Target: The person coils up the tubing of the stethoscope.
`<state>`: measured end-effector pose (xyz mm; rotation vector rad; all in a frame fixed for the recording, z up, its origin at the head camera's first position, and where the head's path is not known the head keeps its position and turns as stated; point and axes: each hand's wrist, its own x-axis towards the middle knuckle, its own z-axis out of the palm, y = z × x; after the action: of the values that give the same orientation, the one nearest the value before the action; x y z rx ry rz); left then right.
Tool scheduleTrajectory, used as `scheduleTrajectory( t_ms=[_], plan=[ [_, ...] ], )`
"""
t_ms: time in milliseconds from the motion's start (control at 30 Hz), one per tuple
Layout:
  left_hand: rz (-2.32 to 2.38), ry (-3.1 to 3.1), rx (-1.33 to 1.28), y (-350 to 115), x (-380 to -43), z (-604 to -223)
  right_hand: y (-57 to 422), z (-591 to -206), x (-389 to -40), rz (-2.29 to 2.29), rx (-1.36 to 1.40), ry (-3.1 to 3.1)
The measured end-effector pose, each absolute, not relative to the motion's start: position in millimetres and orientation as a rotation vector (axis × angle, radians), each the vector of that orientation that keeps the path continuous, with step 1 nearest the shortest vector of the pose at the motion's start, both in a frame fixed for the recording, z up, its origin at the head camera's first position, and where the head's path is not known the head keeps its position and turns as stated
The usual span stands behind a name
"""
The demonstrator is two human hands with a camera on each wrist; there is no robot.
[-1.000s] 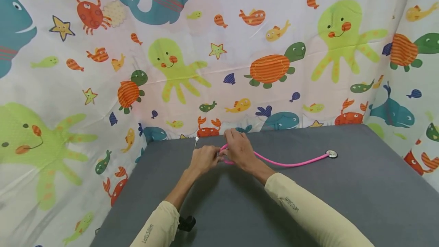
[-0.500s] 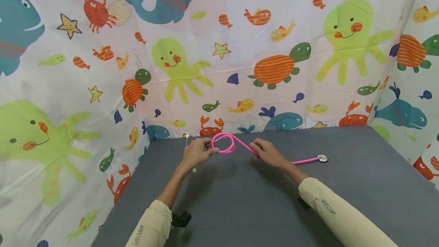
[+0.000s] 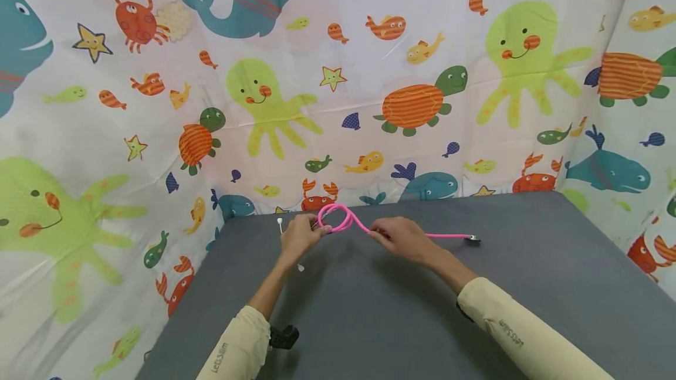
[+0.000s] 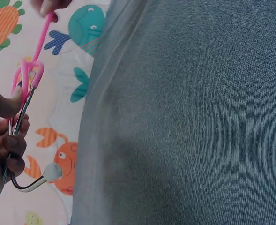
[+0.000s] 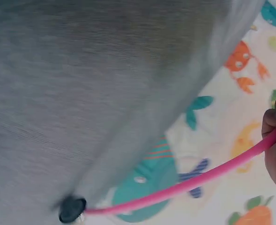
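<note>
A stethoscope with pink tubing [image 3: 449,236] stretches between both hands over the grey table. My left hand [image 3: 300,236] grips its metal ear tubes [image 4: 21,115] together with a coiled loop of the tubing [image 3: 348,220]. One pale ear tip [image 4: 52,171] sticks out below the fingers in the left wrist view. My right hand [image 3: 401,238] holds the tube to the right of the loop, fingers curled round it [image 5: 274,126]. From that hand the tube runs on to the chest piece [image 3: 472,240], which hangs at the free end, tilted with its dark edge showing.
The grey table [image 3: 338,321] spreads beneath the hands. A white curtain [image 3: 296,180] printed with sea animals stands behind it and along both sides. A black wrist device [image 3: 284,338] sits by the left sleeve.
Both hands were together at the tubing; the right hand then moved right along it, leaving a loop at the left hand. The chest piece has shifted left and tipped onto its edge.
</note>
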<state>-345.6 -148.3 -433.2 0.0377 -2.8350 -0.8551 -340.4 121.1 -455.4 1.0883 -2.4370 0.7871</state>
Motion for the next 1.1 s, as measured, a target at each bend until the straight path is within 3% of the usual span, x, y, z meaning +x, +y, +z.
scheduleTrajectory(
  t_ms=[433,800,1100],
  plan=[
    [-0.449,-2.706,-0.238,-117,-335,-428,79,-412,-323,0.156,1.310,-2.544],
    [-0.182,-2.616,-0.420,-103,-326,-425,76,-420,-341,0.204,1.183,-2.202],
    [-0.253,-2.717,-0.641,-106,-324,-419,74,-428,-349,0.320,1.052,-2.125]
  ],
)
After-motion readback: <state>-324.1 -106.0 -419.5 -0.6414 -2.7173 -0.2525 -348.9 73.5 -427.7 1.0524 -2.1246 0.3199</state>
